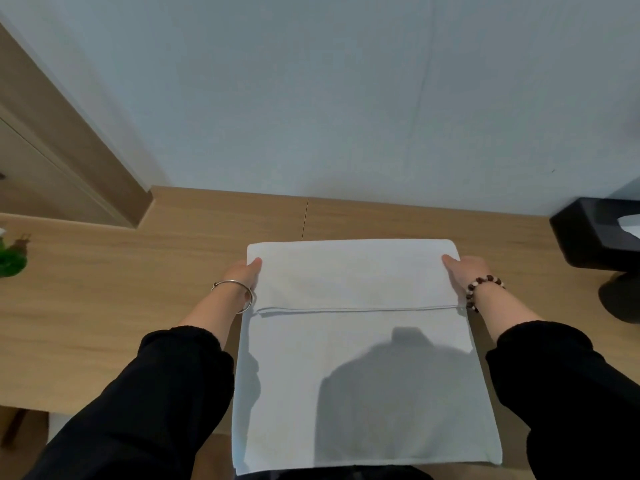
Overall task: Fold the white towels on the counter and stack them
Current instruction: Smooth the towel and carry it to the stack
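Note:
A white towel (356, 341) lies on the wooden counter (121, 292), its far part folded back toward me so a hem line crosses it midway. My left hand (244, 273) holds the folded flap's left edge, thumb on top and fingers hidden under the cloth. My right hand (462, 271) holds the flap's right edge the same way. The near end of the towel hangs over the counter's front edge. I see only this one towel.
A black tissue box (592, 233) stands at the right edge, with a dark round object (620, 296) below it. A green plant (12, 258) sits at the far left. A pale wall runs behind the counter, and a wooden cabinet panel (69, 150) rises at the left.

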The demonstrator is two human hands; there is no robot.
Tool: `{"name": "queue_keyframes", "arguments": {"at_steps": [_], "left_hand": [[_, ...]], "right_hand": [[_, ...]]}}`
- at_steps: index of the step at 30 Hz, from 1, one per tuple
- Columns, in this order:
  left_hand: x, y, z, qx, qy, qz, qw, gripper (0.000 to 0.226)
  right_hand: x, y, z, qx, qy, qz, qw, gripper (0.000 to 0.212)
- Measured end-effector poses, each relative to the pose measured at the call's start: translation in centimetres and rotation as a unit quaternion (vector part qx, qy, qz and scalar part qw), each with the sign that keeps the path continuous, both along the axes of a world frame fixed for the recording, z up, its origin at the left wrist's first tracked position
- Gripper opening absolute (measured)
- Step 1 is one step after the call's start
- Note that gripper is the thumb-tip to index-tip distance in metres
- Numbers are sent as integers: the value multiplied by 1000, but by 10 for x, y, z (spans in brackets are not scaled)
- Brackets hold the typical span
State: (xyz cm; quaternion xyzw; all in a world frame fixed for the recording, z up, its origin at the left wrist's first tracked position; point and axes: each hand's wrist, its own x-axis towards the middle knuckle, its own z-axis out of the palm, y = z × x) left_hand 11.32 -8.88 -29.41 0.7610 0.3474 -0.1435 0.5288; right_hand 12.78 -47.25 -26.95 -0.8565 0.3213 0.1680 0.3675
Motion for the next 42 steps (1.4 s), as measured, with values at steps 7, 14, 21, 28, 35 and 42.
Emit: {"name": "queue_keyframes", "arguments": {"at_steps": [7,14,21,28,35,42], "left_hand": [[-8,8,-13,5,-75,-3,997,21],[-17,4,-10,110,-91,-36,989,35],[-35,2,-6,-124,55,43,990,42],[-53,10,0,-253,61,48,964,17],[-59,8,-2,-240,15,42,970,19],[-59,4,3,-227,29,31,973,14]], "right_hand": [[3,4,-7,-57,36,35,997,48],[5,5,-11,-40,14,-10,999,31],[-22,-3,-8,-95,-7,11,995,54],[-34,-9,-4,-1,53,-56,997,50],[-37,-20,-2,41,53,-64,996,45],[-44,-12,10,71,179,-5,981,66]]}}
